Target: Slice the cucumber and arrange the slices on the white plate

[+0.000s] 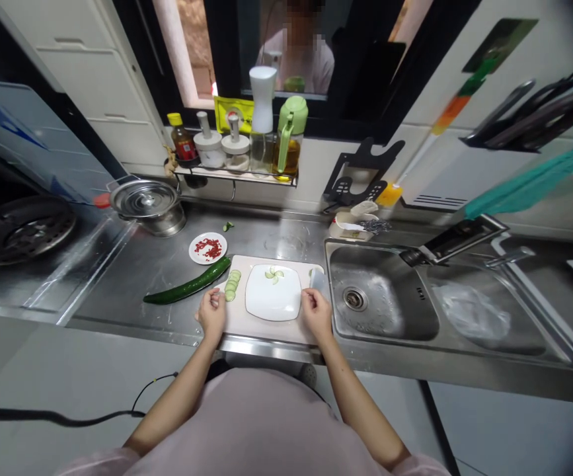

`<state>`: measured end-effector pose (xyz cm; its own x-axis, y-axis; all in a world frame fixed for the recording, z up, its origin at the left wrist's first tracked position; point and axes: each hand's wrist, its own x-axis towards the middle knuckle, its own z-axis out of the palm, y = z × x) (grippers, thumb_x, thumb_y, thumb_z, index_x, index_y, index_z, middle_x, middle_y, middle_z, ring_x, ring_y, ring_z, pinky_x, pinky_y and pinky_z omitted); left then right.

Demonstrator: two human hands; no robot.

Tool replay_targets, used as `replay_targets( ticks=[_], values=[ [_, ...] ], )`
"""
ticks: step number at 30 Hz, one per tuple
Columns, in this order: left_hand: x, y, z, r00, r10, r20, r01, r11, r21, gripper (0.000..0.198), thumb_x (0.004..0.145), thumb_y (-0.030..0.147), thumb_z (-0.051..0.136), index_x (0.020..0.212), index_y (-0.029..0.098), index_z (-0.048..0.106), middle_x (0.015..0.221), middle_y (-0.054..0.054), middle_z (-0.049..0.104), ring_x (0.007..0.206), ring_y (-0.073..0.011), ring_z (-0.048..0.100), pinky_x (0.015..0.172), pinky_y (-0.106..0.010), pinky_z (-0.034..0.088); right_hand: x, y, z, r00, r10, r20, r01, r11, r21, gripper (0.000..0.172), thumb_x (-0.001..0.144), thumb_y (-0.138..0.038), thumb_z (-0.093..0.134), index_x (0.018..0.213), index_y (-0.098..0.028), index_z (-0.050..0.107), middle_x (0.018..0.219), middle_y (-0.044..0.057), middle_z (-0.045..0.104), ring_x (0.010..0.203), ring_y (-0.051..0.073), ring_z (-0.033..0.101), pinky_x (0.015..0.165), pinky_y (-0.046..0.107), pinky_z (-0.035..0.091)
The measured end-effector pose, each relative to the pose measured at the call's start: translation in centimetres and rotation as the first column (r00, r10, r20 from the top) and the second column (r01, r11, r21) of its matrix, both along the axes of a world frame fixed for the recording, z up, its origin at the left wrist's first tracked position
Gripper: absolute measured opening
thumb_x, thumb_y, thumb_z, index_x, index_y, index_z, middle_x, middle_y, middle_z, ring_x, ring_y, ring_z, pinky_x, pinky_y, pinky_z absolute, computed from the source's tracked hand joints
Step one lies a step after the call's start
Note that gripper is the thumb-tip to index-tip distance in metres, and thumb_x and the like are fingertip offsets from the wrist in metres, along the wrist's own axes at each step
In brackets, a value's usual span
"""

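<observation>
My left hand and right hand are apart, both curled (gripping anything? I can't tell). Between them lies a white plate.

Bluish object, partly hidden by right fingers

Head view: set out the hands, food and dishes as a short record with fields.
Left hand: curled, beside the slices
Right hand: curled, by the right edge of the plate
Board: under plate and slices
Plate: white, green pieces toward its far side
Cucumber: on the counter, left of the board
Dish: white, holds red bits
</observation>
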<state>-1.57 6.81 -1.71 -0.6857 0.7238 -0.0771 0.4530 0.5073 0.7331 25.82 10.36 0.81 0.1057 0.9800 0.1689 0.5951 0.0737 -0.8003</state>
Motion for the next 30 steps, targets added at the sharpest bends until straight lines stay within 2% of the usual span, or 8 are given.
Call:
replay_targets(
  ticks=[7,12,20,25,30],
  values=[
    [-0.8,-0.4,-0.3,0.998,-0.001,-0.065,-0.001,0.999,-0.034,0.027,0.084,0.036,0.052,0.105,0.023,0.063,0.085,-0.001,0.066,0.083,-0.0192,0.06,0.098,-0.041,0.033,-0.2,-0.8,1.1,0.998,-0.043,-0.052,0.047,0.996,0.071,0.034,0.087,-0.045,0.046,0.085,-0.016,0.064,0.066,0.002,0.06,0.057,0.012,0.049,0.058,0.024,0.041],
    [-1.1,-0.5,-0.4,0.993,-0.048,-0.104,0.038,0.995,-0.095,0.027,0.083,0.037,0.053,0.104,0.023,0.065,0.092,-0.006,0.068,0.095,-0.0255,0.059,0.094,-0.044,0.031,0.7,-1.1,0.5,0.995,-0.053,-0.085,0.064,0.99,0.129,0.034,0.086,-0.045,0.05,0.086,-0.015,0.065,0.065,0.001,0.06,0.056,0.012,0.05,0.056,0.024,0.04],
    [-0.8,0.0,-0.5,0.972,-0.171,-0.159,0.126,0.957,-0.261,0.033,0.079,0.049,0.059,0.1,0.024,0.067,0.097,-0.009,0.065,0.102,-0.0319,0.053,0.092,-0.047,0.028,0.9,-1.7,-0.1,0.995,-0.027,-0.093,0.035,0.995,0.092,0.035,0.085,-0.047,0.052,0.087,-0.015,0.066,0.064,0.001,0.059,0.055,0.013,0.049,0.056,0.024,0.041],
    [-0.3,0.5,0.1,0.97,-0.188,-0.155,0.148,0.96,-0.239,0.026,0.08,0.043,0.061,0.097,0.025,0.065,0.101,-0.009,0.064,0.104,-0.0312,0.052,0.091,-0.045,0.029,0.5,-1.7,0.1,0.998,-0.001,-0.07,0.006,0.997,0.073,0.035,0.084,-0.047,0.051,0.087,-0.015,0.066,0.064,0.001,0.059,0.055,0.013,0.049,0.055,0.025,0.04],
    [0.1,0.5,0.2,0.977,-0.189,-0.096,0.176,0.976,-0.131,0.018,0.08,0.034,0.062,0.094,0.023,0.063,0.096,-0.006,0.069,0.099,-0.0271,0.056,0.09,-0.041,0.029,-0.1,-2.0,0.0,0.998,0.031,-0.062,-0.027,0.998,0.049,0.035,0.085,-0.046,0.05,0.088,-0.016,0.066,0.063,0.001,0.058,0.054,0.013,0.048,0.055,0.025,0.039]
  ],
)
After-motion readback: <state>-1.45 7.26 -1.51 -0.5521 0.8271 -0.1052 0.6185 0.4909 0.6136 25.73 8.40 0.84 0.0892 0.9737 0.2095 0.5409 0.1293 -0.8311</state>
